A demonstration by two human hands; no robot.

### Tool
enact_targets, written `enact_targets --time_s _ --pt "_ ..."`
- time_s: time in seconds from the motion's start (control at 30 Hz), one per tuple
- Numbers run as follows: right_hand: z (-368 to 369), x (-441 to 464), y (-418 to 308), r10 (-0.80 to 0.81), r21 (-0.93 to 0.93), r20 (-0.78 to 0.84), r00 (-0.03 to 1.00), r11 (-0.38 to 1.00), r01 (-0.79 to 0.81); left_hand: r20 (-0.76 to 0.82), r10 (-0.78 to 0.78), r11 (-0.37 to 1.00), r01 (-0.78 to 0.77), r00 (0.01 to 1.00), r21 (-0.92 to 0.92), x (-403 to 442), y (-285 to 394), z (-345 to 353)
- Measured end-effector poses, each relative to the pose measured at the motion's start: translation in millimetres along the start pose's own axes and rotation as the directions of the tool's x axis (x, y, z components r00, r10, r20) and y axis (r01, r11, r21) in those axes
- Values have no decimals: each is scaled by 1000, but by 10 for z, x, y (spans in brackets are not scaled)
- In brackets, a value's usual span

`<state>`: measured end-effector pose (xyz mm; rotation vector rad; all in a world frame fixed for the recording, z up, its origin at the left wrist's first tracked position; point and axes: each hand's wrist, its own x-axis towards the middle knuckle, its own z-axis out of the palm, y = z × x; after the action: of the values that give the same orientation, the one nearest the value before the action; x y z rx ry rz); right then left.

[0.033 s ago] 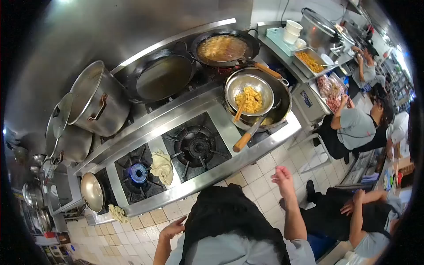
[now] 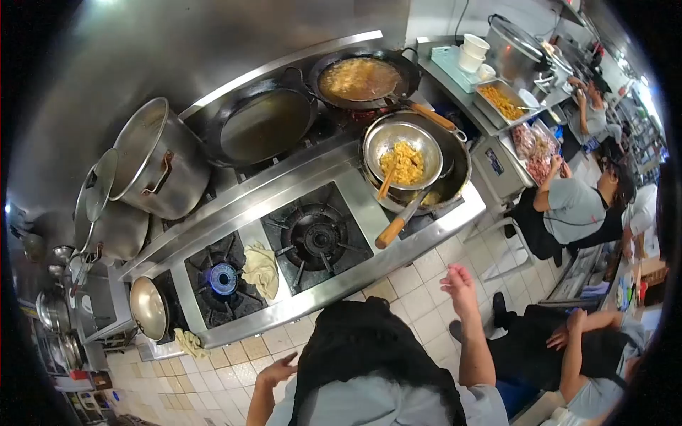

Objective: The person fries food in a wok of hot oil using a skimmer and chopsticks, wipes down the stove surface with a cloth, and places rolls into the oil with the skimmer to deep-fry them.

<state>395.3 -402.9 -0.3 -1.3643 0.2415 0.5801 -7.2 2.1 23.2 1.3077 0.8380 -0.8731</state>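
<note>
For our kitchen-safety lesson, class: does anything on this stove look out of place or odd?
Yes. One front burner burns blue with no pan on it, and a crumpled cloth lies close beside it on the stove. An unused flame near fabric seems odd, and possibly a fire risk.

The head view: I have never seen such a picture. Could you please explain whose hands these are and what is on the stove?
There is no machine: a person wears the camera on the head, looking forward and down, so their left hand and right hand show near the bottom. Both are bare, in the air before the stove; neither seems to hold anything. On the stove, a cloth lies beside a lit burner. Toward the right end, a metal bowl with yellow food rests over a larger pan; farther back is a wok of brownish liquid. Other people are at right.
</note>
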Motion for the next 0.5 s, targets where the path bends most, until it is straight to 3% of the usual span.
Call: enact_targets --time_s 0.03,0.07,0.13,0.2,0.27,0.33,0.37,0.4,0.43,0.47,0.5 --pt "79 22 -80 -38 87 -29 999 995 41 -130 -241 966 251 962 68 -121 -4 -41" --pt "-357 245 -818 -75 -23 -71 995 997 73 -23 -196 980 197 980 42 582 5 332" --pt "-107 420 -1011 -207 -21 -89 974 978 206 145 -53 829 -37 988 559 823 -825 -120" --pt "167 482 -1258 -238 5 -121 964 971 241 -21 -421 854 404 907 326 410 -78 -111" --pt "375 624 -1594 -301 2 -145 942 952 305 29 -388 895 368 921 253 816 -547 -405" --pt "525 752 -1840 -369 -122 -151 917 928 353 299 -122 936 10 947 351 947 -667 -565" --pt "545 854 -1953 -399 -216 -128 908 905 367 271 -130 970 66 954 235 1013 -569 -561" --pt "600 954 -2046 -433 -234 -117 894 887 398 270 -127 971 64 954 230 1179 -646 -606" --pt "684 1019 -2164 -456 -235 -122 881 876 421 248 -207 975 219 947 -24 1489 -891 -660" --pt "764 1071 -2274 -478 -234 -125 869 866 443 245 -288 893 352 926 -280 1643 -1023 -699" --pt "810 1137 -2346 -495 -219 -123 860 859 463 114 -417 882 432 902 -187 1111 -100 -569"
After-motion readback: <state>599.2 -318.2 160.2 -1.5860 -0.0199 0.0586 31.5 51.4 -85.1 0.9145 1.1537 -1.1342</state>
